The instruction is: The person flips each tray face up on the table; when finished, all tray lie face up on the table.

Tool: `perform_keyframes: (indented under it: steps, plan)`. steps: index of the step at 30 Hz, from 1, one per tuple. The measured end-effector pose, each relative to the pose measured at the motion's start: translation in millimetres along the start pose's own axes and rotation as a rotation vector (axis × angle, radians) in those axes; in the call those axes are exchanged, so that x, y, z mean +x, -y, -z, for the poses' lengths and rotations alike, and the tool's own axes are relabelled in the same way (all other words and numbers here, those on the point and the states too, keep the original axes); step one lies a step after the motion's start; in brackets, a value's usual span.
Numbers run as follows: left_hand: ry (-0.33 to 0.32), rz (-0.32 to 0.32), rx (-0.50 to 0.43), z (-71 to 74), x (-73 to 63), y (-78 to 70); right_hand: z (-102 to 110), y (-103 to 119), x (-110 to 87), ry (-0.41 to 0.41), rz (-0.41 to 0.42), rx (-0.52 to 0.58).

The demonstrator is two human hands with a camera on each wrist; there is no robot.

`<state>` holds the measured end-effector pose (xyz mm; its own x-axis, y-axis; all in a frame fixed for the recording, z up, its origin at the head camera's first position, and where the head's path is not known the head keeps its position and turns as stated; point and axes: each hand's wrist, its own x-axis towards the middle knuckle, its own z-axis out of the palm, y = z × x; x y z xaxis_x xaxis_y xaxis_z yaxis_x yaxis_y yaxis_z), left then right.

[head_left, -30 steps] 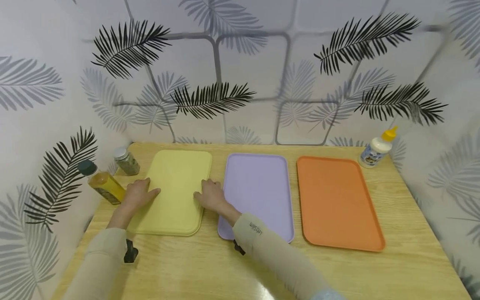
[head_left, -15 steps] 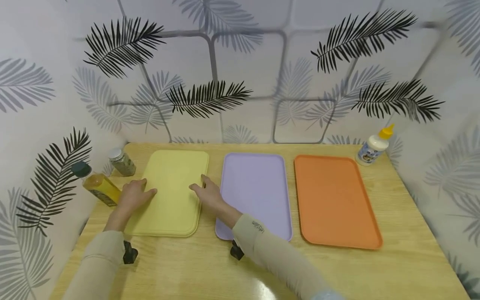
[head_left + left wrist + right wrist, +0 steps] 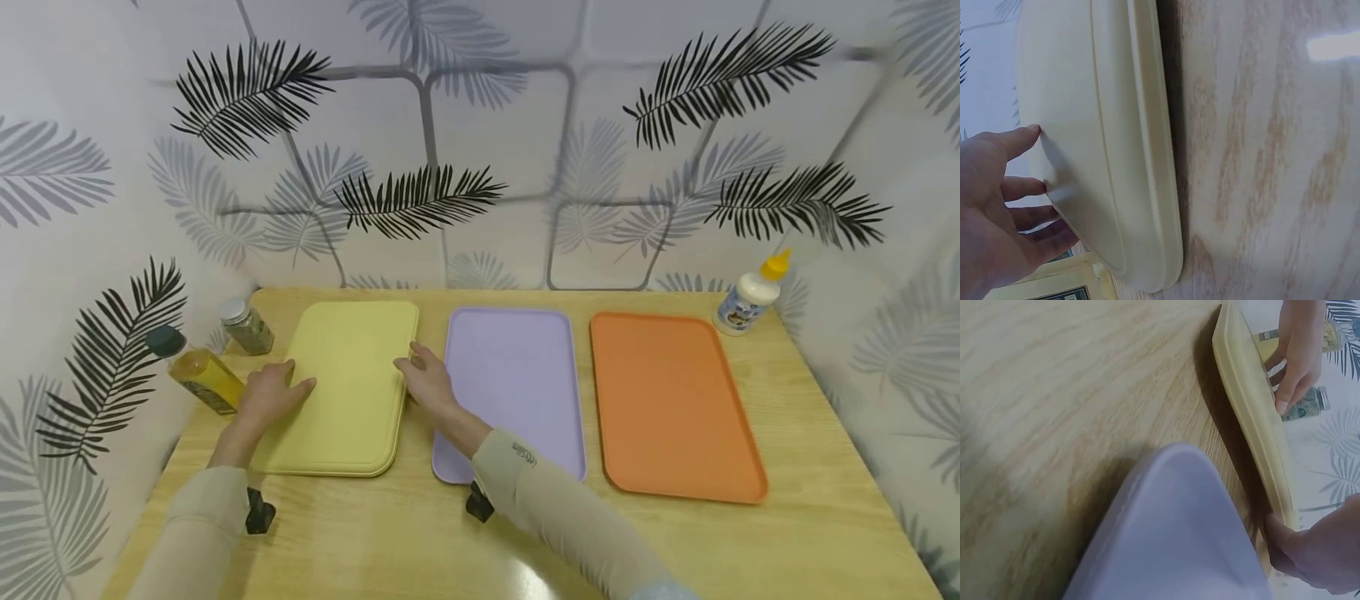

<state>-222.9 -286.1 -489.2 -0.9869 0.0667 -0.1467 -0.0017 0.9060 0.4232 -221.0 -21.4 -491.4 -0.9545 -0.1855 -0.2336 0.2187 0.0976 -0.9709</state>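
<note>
A yellow tray (image 3: 345, 387) lies on the left of the table, its flat face up and a double line running along its rim. My left hand (image 3: 266, 396) holds its left edge; the left wrist view shows the thumb and fingertips against that edge. On the opposite side my right hand (image 3: 429, 383) grips the right edge between thumb and fingers, beside a lilac tray (image 3: 513, 383). In the right wrist view both hands are at the yellow tray's edges, and the right fingertips are partly hidden. An orange tray (image 3: 675, 404) lies farther right.
A yellow bottle with a dark green cap (image 3: 210, 379) stands close by my left hand. Behind it is a small glass jar (image 3: 247, 327). A white bottle with a yellow nozzle (image 3: 750, 296) stands at the back right corner. A patterned wall (image 3: 495, 242) borders the table (image 3: 360, 542).
My right hand's thumb went onto the yellow tray's face, then drew back right toward the edge. The left hand keeps its place on the left edge, and the view shifted slightly.
</note>
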Motion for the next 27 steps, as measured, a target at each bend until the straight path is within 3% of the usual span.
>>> perform_keyframes:
  steps: [6, 16, 22, 27]
  plan:
    - [0.007, -0.005, -0.047, -3.4, -2.9, 3.0, 1, 5, -3.3, -0.057, 0.051, -0.072]
    - [0.053, 0.037, -0.169, -5.0, -3.3, 8.4, 5, 21, -3.5, -0.021, 0.084, -0.091]
    - [0.045, -0.032, -0.152, -8.3, -5.0, 9.9, 12, 24, -0.8, 0.011, 0.093, -0.096]
    - [0.032, -0.105, -0.105, -7.1, -19.3, 11.2, 12, 27, -0.8, 0.030, 0.097, -0.089]
